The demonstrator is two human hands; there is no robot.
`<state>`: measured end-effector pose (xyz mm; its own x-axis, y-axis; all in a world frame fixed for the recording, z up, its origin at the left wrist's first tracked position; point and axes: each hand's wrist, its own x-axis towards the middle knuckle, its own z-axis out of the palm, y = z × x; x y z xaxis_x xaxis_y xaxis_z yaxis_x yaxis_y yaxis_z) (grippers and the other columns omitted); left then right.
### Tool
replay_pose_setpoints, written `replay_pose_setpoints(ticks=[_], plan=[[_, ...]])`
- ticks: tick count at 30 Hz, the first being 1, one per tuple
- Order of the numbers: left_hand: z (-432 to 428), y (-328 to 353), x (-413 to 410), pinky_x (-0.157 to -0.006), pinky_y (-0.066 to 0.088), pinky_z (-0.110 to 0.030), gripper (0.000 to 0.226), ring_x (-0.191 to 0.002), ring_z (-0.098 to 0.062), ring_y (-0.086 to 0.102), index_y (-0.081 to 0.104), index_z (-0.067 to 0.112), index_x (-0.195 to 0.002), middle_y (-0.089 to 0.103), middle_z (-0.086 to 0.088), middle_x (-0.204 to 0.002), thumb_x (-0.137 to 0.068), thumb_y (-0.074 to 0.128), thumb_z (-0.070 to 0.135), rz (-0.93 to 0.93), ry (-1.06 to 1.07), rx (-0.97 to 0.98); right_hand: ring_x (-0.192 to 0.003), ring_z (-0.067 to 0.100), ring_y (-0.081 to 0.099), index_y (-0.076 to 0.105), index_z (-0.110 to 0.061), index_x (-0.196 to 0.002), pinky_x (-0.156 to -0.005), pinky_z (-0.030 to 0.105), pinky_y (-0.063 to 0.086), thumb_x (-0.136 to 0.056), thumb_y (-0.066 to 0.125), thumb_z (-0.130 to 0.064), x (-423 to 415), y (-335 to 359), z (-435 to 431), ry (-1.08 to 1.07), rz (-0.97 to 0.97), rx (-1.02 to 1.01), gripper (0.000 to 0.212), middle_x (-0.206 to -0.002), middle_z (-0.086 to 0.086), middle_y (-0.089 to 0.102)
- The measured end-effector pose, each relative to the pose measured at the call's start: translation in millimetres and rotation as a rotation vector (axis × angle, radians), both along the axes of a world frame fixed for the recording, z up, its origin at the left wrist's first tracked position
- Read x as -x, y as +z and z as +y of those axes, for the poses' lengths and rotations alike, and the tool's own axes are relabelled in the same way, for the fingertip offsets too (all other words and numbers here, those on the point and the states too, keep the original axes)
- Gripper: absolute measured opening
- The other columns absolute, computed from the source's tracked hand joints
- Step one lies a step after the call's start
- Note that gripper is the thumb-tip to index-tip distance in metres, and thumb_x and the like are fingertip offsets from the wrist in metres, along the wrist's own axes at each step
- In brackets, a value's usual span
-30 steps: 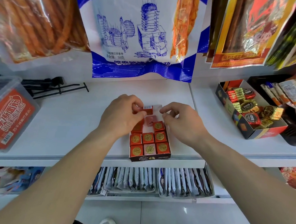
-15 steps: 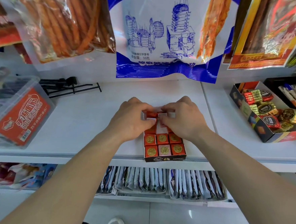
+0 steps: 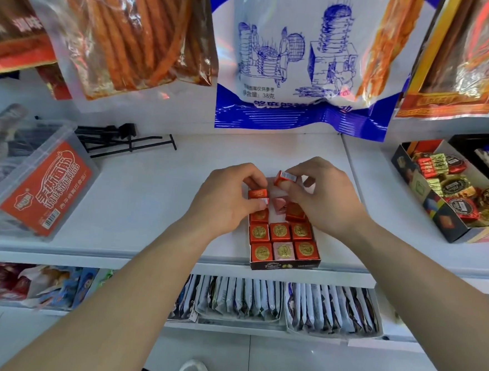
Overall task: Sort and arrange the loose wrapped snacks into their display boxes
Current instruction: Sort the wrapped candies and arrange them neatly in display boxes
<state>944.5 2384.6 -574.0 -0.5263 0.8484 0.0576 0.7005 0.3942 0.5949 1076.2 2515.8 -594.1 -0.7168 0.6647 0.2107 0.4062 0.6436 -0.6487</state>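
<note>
Display box: We found the display box (image 3: 285,266), a low carton with a dark front wall, standing on the white shelf (image 3: 149,207) directly below both hands.
Contents: We saw red cubes (image 3: 259,232) with round gold seals packed three across in the front rows. One pink cube (image 3: 284,250) sat mid-front, and a second pink piece (image 3: 279,204) lay tilted farther back. The back rows were uneven and partly hidden by the hands.
Left hand: The left hand (image 3: 228,197) pinched a red snack (image 3: 258,192) between thumb and fingertips, just above the box's back left corner.
Right hand: The right hand (image 3: 324,201) pinched a second snack (image 3: 286,177) between thumb and forefinger. It was tilted, barcode face up, above the back of the box.
Change: Half a second before, we saw the two hands pressed together over the back rows. At this moment they stood slightly apart, each with its own piece, and the right piece sat higher.
Edges: The box front stood at the shelf's front lip. A seam in the shelf ran just right of the right hand.
Open room: Bare shelf lay left of the box as far as the clear tub (image 3: 34,188). It also lay behind the hands, up to the hanging blue-and-white bag (image 3: 297,73). The candy box (image 3: 427,206) on the right stood well apart.
</note>
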Motion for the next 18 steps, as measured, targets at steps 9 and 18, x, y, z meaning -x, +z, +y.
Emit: replay_pose_setpoints(ticks=[9,18], plan=[[-8.6,8.7,-3.3,-0.083,0.056,-0.026,0.019,-0.089,-0.010,0.070,0.071,0.023,-0.106,0.070,0.009,-0.099,-0.091,0.067,0.013,-0.290,0.044,-0.230,-0.068,0.004,0.066,0.064,-0.024,-0.103,-0.064,0.022,0.047,-0.098,0.055,-0.035,-31.0,16.3,5.0,0.085,0.115,0.308,0.015,-0.081,-0.007,0.073],[-12.8,18.0,-21.2,-0.084,0.056,-0.028,0.031,-0.098,-0.012,0.068,0.065,0.026,-0.112,0.074,0.004,-0.100,-0.087,0.073,0.009,-0.551,0.054,-0.239,-0.079,0.019,0.068,0.072,-0.029,-0.107,-0.074,0.033,0.057,-0.092,0.067,-0.029,-58.4,32.8,-1.1,0.201,0.171,0.470,0.016,-0.099,-0.003,0.066]])
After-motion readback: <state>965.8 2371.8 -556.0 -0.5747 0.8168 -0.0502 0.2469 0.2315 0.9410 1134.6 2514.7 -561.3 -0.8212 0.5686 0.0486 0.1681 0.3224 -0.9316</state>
